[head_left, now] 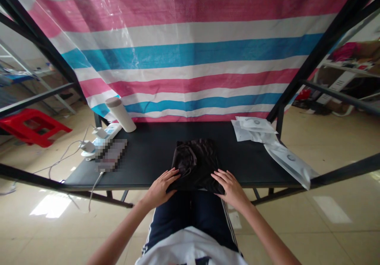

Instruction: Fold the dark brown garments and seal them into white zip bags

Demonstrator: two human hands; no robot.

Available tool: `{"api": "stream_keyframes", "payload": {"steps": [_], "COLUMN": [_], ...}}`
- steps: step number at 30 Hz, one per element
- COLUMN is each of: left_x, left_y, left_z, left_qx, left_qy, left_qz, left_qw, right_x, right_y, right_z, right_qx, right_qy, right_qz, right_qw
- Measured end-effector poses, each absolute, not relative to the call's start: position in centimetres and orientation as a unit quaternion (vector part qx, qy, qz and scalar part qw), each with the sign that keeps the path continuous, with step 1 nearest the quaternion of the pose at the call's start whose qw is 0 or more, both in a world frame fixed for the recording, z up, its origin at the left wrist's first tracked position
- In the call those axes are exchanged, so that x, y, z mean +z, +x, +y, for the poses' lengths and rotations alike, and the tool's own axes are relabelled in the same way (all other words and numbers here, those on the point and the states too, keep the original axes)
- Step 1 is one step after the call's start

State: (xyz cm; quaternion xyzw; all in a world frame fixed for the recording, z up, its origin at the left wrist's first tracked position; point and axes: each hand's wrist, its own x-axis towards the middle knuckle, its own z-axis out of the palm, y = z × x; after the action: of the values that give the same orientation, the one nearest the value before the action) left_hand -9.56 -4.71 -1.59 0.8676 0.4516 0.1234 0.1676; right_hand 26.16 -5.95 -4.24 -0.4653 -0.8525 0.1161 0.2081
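A folded black shiny garment (196, 162) lies on the black table (148, 154), close to its near edge. My left hand (162, 186) rests flat on the garment's near left corner, fingers spread and open. My right hand (230, 185) lies flat on the near right corner, fingers also stretched out. Neither hand grips anything. My lap in dark trousers shows below the table edge.
A beige cylindrical flask (121, 114) stands at the table's back left beside a white power strip (99, 140) with cables and a blurred object. White plastic packaging bags (267, 138) lie at the right, one hanging over the edge. A striped tarp hangs behind. Black metal frame bars surround the table.
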Motion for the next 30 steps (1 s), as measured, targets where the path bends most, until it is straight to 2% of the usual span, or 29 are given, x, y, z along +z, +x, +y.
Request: {"api": "stream_keyframes", "payload": {"steps": [5, 8, 11, 15, 20, 26, 30], "left_x": [-1.3, -1.4, -1.9, -2.2, -1.9, -1.5, -1.2], "left_y": [-10.4, -10.1, -9.1, -7.3, -5.7, -5.7, -6.6], "left_z": [-4.5, -3.4, -2.1, 0.2, 2.7, 3.8, 4.9], "left_qx": [0.166, 0.208, 0.252, 0.255, 0.227, 0.228, 0.206], "left_qy": [0.835, 0.785, 0.740, 0.696, 0.669, 0.650, 0.651], "left_qz": [0.466, 0.525, 0.579, 0.648, 0.695, 0.719, 0.720], "left_qw": [0.240, 0.256, 0.232, 0.174, 0.136, 0.098, 0.124], "right_x": [-2.9, -2.5, -2.6, -2.6, -2.0, -2.2, -2.7], "right_y": [26.3, 25.9, 25.0, 23.5, 22.5, 23.6, 24.4], "right_z": [-5.4, -4.0, -2.3, -0.2, 1.6, 3.2, 4.1], "right_qx": [0.150, 0.169, 0.167, 0.148, 0.113, 0.130, 0.139], "right_qy": [-0.457, -0.484, -0.574, -0.689, -0.748, -0.754, -0.735], "right_qz": [-0.857, -0.830, -0.765, -0.687, -0.640, -0.610, -0.617], "right_qw": [0.187, 0.220, 0.239, 0.178, 0.135, 0.209, 0.243]}}
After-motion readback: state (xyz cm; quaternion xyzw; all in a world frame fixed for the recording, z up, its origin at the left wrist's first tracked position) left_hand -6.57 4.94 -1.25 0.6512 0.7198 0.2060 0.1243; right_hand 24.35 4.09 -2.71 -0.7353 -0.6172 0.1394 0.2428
